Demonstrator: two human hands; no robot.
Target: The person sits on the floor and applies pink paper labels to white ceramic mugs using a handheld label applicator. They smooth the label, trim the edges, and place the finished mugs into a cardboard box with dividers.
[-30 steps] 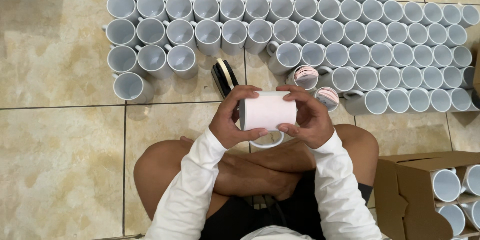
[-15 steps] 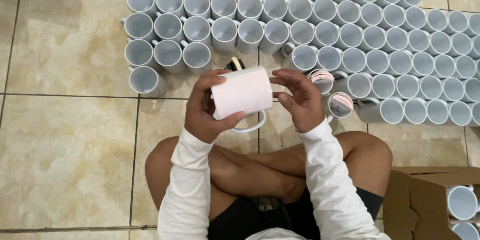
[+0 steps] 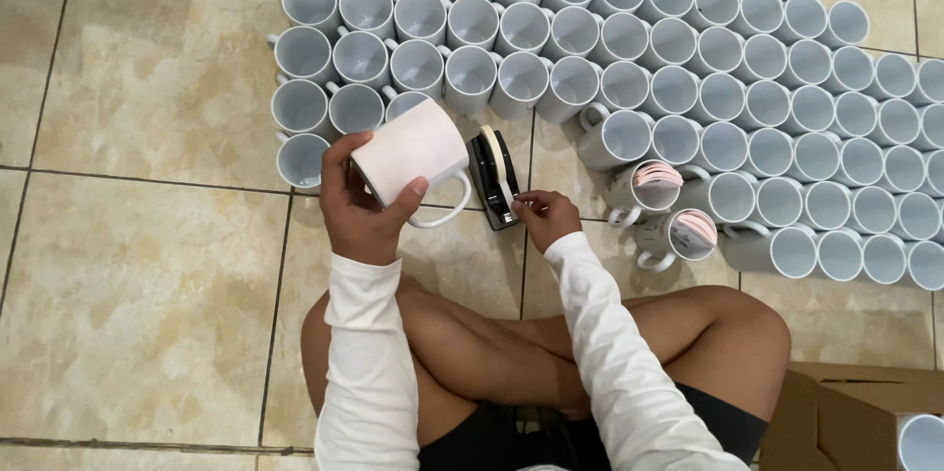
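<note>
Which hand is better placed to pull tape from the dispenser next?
Right. The right hand already has its fingertips at the black tape dispenser on the floor, while the left hand is occupied gripping the paper-wrapped mug.

On the floor (image 3: 138, 264), mugs (image 3: 629, 48) stand in rows at twelve o'clock; the tape dispenser (image 3: 494, 179) sits before them, cardboard box (image 3: 846, 412) at four.

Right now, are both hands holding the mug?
No, only the left hand holds the mug; the right hand is at the black tape dispenser.
</note>
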